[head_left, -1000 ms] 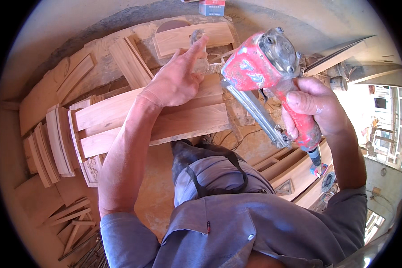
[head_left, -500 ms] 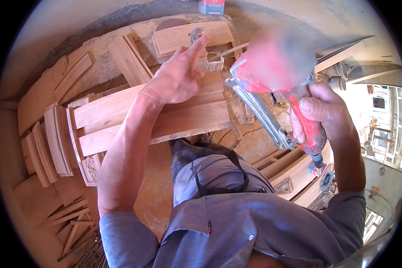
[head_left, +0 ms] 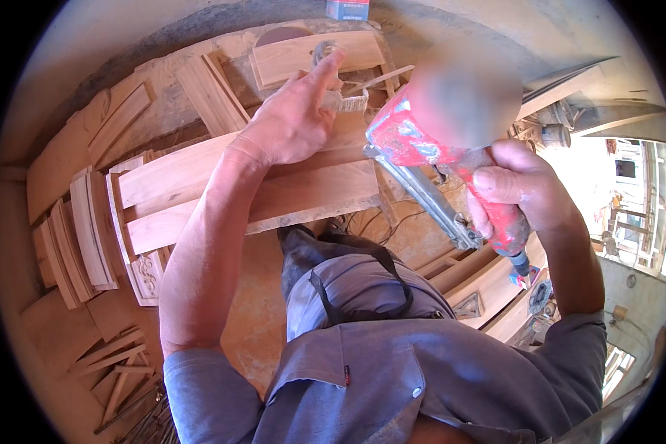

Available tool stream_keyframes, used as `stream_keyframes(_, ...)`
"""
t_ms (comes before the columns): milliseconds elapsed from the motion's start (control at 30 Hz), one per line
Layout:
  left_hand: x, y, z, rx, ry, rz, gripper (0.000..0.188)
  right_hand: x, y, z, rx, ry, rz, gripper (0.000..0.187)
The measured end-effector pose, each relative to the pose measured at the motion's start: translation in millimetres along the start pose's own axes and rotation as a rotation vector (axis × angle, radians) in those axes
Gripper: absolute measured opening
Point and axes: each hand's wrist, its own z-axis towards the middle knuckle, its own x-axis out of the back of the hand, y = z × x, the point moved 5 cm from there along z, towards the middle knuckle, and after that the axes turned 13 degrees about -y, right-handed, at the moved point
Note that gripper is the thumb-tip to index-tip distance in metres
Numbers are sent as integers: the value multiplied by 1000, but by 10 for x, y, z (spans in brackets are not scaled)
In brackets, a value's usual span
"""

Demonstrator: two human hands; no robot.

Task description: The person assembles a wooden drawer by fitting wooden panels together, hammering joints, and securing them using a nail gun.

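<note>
At our far left we see long moulded boards [head_left: 92, 229] set close together; below them narrow wooden offcuts [head_left: 118, 362] lie crossed over one another; next comes a carved panel [head_left: 145, 277], partly behind our forearm. From there a pale wooden panel [head_left: 318, 189] of long boards stretches to the middle, in front of our body; our left hand [head_left: 288, 122] is over its upper part, index finger stretched out and the other fingers bent; we cannot tell whether they pinch anything. Just beside those fingers is a whitish ridged strip [head_left: 353, 102]; a blue box [head_left: 348, 10] sits well beyond it, at the top. Further right, the red nail gun [head_left: 436, 126] is held up near the wooden panel's right end, its head blurred, its silver magazine [head_left: 429, 200] slanting down towards our body; our right hand [head_left: 522, 185] grips the handle, fingers curled round it and thumb laid across; past that hand, at our far right, is a bright opening [head_left: 636, 203].
</note>
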Motion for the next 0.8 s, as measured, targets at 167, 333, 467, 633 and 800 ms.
stream_keyframes(167,-4,20,7,66,-14,27,79,-33,-36,-225,47,28,-35,40)
stream_keyframes(333,-14,2,22,32,11,68,79,-86,66,-209,32,-27,22,40)
stream_keyframes(467,-27,-14,20,-3,40,86,79,-83,80,-174,15,-66,15,40)
stream_keyframes(633,-15,-6,-1,15,28,60,79,-96,61,-273,0,3,0,40)
stream_keyframes(800,-12,5,13,-10,32,52,80,-104,99,-271,-14,-34,39,41)
